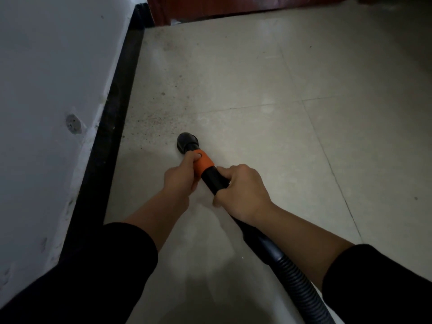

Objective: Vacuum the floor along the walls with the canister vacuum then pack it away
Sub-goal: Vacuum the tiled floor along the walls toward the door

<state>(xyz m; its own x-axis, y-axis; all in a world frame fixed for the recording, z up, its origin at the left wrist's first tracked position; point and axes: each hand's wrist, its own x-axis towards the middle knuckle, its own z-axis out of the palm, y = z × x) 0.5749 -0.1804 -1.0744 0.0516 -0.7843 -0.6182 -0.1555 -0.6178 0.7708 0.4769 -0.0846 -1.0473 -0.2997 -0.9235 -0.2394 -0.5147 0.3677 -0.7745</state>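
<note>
Head view, frame centre: left hand [181, 175] grips the orange collar [203, 163], right hand [243, 191] clasps the black wand [214, 181]; nozzle [187, 142] meets tile floor [280, 136] (near scattered grit [154, 122]).

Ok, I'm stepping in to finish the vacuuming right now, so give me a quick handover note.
Left hand: gripping the orange collar.
Right hand: closed on the black wand; the ribbed hose trails back to the right.
Nozzle: low over the floor tiles, near the black baseboard.
Done: cannot tell.
Left: gritty debris ahead by the baseboard; then pack away. Canister not in view.
</note>
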